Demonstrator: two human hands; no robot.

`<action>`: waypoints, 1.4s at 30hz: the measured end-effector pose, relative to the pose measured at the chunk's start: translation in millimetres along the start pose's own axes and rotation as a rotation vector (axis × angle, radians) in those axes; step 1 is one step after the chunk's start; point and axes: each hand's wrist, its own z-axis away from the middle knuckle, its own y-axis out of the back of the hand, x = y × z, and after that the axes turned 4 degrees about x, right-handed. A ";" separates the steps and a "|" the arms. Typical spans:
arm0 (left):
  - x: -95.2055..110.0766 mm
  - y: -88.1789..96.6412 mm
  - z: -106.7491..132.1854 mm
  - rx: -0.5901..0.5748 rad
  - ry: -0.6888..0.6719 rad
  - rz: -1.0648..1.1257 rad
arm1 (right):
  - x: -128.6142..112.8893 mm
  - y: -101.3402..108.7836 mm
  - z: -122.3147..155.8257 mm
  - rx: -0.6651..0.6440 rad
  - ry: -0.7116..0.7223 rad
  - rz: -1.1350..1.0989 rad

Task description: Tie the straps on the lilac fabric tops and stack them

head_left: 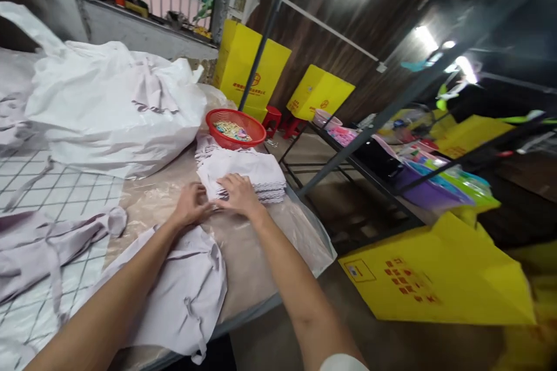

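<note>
A stack of folded pale lilac cloth pieces (256, 168) with wavy edges lies on the table. My right hand (239, 192) rests on its near left corner, fingers spread over the top piece and thumb pointing left. Beside that corner is my left hand (190, 204), its fingers bent and its thumb apart from them, close to my right thumb. Nothing shows in its grasp. Under my left forearm lies a loose pale lilac garment (187, 284) with thin straps.
Behind the stack stands a red basket (217, 133) of small coloured items. A large white plastic bag (108, 110) fills the back left, and another lilac garment (39, 243) lies at left. Right of the table are a dark metal rack (369, 177) and a yellow box (435, 278).
</note>
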 end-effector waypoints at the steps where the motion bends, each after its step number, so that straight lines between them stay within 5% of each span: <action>1: -0.8 4.8 -7.2 0.064 0.038 0.011 | 2.6 5.4 -5.0 0.036 -0.026 -0.025; 5: 32.9 15.8 -56.0 0.341 0.030 -0.146 | 40.4 27.3 -34.6 0.219 -0.316 -0.036; 8: 79.0 2.9 -88.4 0.154 -0.143 -0.285 | 81.0 27.2 -48.8 0.208 -0.564 0.011; 10: 95.9 -12.1 -98.6 -0.022 -0.132 -0.426 | 102.2 14.8 -48.8 0.099 -0.675 -0.019; 13: 91.5 -30.3 -98.4 -0.205 -0.009 -0.545 | 119.4 -13.6 -38.3 -0.023 -0.753 -0.084; 16: 76.5 -38.4 -93.7 -0.223 0.007 -0.553 | 127.0 -35.1 -29.7 0.040 -0.733 -0.079; 21: 80.5 -34.4 -103.9 -0.302 0.053 -0.506 | 139.3 -34.2 -32.3 0.052 -0.747 -0.192; 24: 78.3 -5.4 -101.8 -0.274 0.022 -0.421 | 123.5 -27.6 -18.5 0.314 -0.712 -0.224; 26: 70.3 29.7 -79.7 -0.238 -0.064 -0.374 | 90.8 -24.3 7.5 0.429 -0.582 -0.247; 30: 52.0 106.8 9.3 -0.443 -0.279 -0.289 | -9.6 -24.4 76.6 0.146 -0.099 -0.437; 33: 41.2 141.3 69.1 -0.550 -0.251 -0.320 | -65.8 -31.2 104.4 0.010 -0.086 -0.455; 36: 35.9 158.8 91.4 -0.509 -0.226 -0.329 | -75.6 -33.9 106.0 0.002 -0.149 -0.510; 42: 31.4 198.2 84.8 -0.485 -0.180 -0.309 | -50.8 -17.9 111.4 0.049 -0.209 -0.458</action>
